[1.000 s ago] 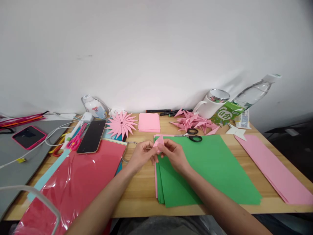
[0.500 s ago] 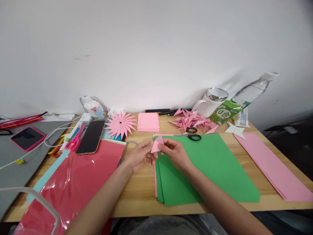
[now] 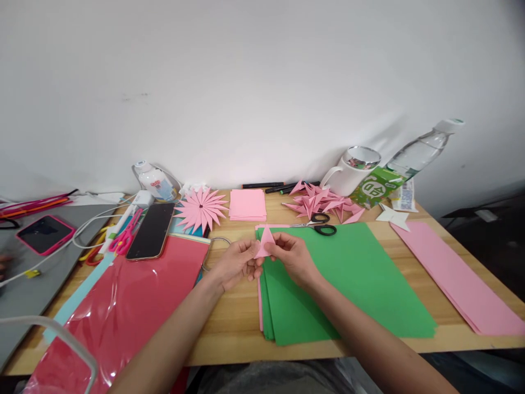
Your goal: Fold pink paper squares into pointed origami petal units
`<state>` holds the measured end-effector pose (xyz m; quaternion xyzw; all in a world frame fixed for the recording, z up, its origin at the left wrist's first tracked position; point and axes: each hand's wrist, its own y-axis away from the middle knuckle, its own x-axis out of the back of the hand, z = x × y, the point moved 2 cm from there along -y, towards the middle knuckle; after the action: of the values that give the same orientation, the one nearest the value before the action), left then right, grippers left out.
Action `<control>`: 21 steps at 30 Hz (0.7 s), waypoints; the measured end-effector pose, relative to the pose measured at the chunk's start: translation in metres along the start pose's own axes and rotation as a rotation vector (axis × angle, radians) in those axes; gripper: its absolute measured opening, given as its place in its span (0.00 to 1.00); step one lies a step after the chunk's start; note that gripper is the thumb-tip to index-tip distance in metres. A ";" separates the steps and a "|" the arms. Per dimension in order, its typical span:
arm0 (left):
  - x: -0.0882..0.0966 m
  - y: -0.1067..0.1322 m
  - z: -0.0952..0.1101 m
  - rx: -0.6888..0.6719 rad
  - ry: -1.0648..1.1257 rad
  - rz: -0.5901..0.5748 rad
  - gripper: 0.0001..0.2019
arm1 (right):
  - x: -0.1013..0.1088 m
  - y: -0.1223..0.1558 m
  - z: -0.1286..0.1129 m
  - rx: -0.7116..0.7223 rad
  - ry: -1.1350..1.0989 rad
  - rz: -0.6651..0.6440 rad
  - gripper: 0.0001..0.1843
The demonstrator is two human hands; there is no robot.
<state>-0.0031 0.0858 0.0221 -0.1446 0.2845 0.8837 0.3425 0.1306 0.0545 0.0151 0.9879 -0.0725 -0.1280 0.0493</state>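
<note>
Between my two hands is a small folded piece of pink paper (image 3: 266,239), its narrow point upward. My left hand (image 3: 240,261) pinches its lower left corner, and my right hand (image 3: 290,256) pinches the lower right side. Both are closed on it, above the left edge of a stack of green paper (image 3: 348,279). Behind them lie a pile of square pink sheets (image 3: 248,204) and a round pink pointed paper flower (image 3: 200,207). Several folded pink pieces (image 3: 315,201) are heaped at the back right, near black-handled scissors (image 3: 324,224).
A white mug (image 3: 348,175), a green packet (image 3: 375,187) and a tilted water bottle (image 3: 422,146) stand at the back right. Long pink sheets (image 3: 455,279) lie right. On the left are a phone (image 3: 151,230), pink scissors (image 3: 126,232) and red paper in plastic (image 3: 135,301).
The folded pink paper has turned slightly so its point stands more upright. Its lower left corner is now under my left fingers. At the far left edge a dark blurred hand has appeared.
</note>
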 end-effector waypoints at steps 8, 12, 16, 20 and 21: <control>-0.002 0.001 0.000 -0.054 -0.048 0.033 0.20 | 0.000 0.000 -0.002 0.002 0.007 -0.005 0.16; -0.004 0.001 0.001 -0.164 -0.113 0.021 0.18 | 0.000 0.001 -0.004 0.008 0.015 -0.011 0.17; -0.006 0.001 0.003 -0.234 -0.140 -0.015 0.17 | -0.001 0.002 -0.006 0.008 0.009 -0.025 0.16; -0.005 0.000 0.002 -0.225 -0.118 -0.002 0.17 | -0.001 0.002 -0.006 -0.004 -0.028 -0.026 0.16; -0.004 0.000 0.001 -0.203 -0.105 0.002 0.17 | -0.001 0.002 -0.005 -0.008 -0.038 -0.019 0.16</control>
<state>0.0001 0.0843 0.0251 -0.1316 0.1754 0.9146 0.3398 0.1307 0.0535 0.0202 0.9857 -0.0635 -0.1474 0.0506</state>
